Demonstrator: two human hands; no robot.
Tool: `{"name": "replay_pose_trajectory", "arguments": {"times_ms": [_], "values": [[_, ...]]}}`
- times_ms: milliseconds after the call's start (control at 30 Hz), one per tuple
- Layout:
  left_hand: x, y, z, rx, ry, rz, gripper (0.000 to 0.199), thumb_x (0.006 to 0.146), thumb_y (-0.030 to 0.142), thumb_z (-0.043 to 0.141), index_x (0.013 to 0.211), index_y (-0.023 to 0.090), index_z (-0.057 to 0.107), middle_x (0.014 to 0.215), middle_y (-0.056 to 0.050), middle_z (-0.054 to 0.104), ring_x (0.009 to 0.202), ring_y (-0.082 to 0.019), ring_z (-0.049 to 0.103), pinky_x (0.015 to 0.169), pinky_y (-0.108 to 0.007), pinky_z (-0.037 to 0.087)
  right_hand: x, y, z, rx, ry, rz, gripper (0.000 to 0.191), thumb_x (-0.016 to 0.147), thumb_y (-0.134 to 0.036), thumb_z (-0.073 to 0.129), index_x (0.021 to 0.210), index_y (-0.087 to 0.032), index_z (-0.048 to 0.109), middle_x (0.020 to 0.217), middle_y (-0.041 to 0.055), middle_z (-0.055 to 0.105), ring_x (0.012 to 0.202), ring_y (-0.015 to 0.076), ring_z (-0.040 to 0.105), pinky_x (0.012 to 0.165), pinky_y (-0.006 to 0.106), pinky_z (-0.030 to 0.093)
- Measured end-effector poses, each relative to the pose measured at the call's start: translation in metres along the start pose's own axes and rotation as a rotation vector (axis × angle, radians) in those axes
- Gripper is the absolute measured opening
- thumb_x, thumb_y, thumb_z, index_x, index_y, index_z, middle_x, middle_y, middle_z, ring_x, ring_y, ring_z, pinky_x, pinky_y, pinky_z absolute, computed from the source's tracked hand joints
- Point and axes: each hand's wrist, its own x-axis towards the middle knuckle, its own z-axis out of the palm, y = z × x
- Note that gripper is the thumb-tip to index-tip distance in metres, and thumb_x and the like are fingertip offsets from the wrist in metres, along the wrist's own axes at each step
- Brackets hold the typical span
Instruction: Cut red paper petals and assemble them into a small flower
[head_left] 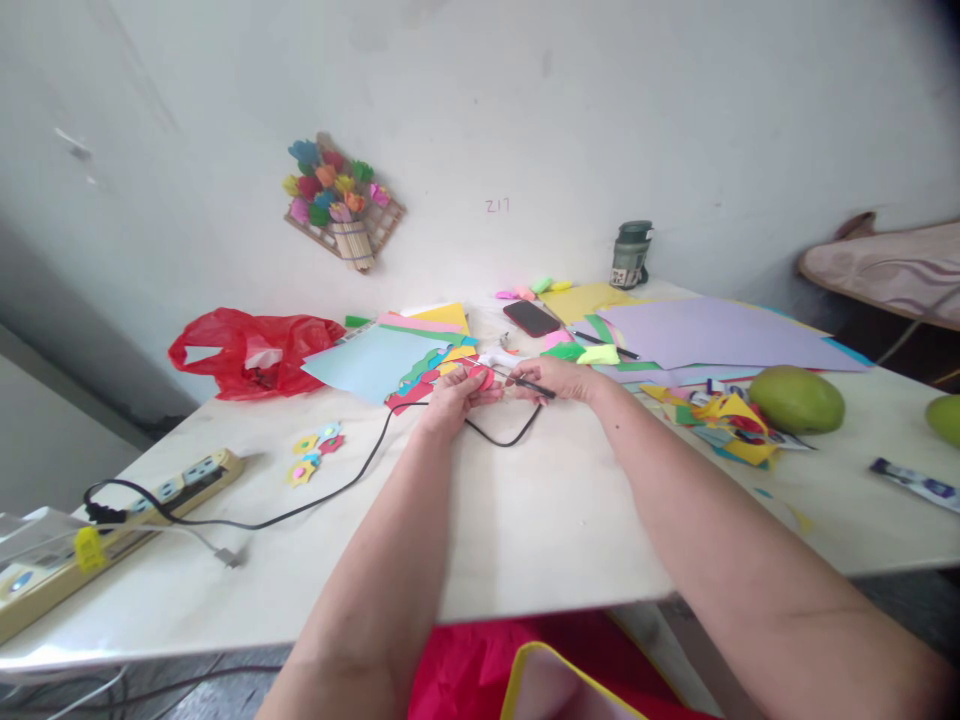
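Centre of frame: left hand [448,400] pinching red paper piece [481,378], likely to steady it; right hand [562,379] gripping dark-handled tool [537,388], slanted towards the red, probably for control at its tip. Left of frame: red plastic bag [225,335], something pale inside, unclear what. Upper right: green bottle [631,255], lidded, contents hidden

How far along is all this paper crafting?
The small paper flowers look done. The left hand holds a red paper piece, and the right hand a dark-handled tool. Wavy-edged paper pieces and the large purple sheet probably remain to be worked; how many flowers are wanted doesn't show.
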Motion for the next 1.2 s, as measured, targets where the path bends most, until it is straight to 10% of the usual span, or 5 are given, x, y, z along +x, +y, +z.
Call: {"name": "replay_pose_trajectory", "arguments": {"times_ms": [1200], "values": [[-0.001,0.000,0.000,-0.001,-0.004,0.001,0.027,0.065,0.030,0.077,0.074,0.013,0.059,0.066,-0.007,0.068,0.070,-0.024,0.071,0.072,-0.037,0.058,-0.001,0.007,0.001,0.197,-0.055,-0.017,0.035,0.068,-0.038,0.072,0.091,-0.012,0.065,0.051,-0.0054,0.050,0.044,0.0073,0.042,0.043,0.021,0.034]]}}
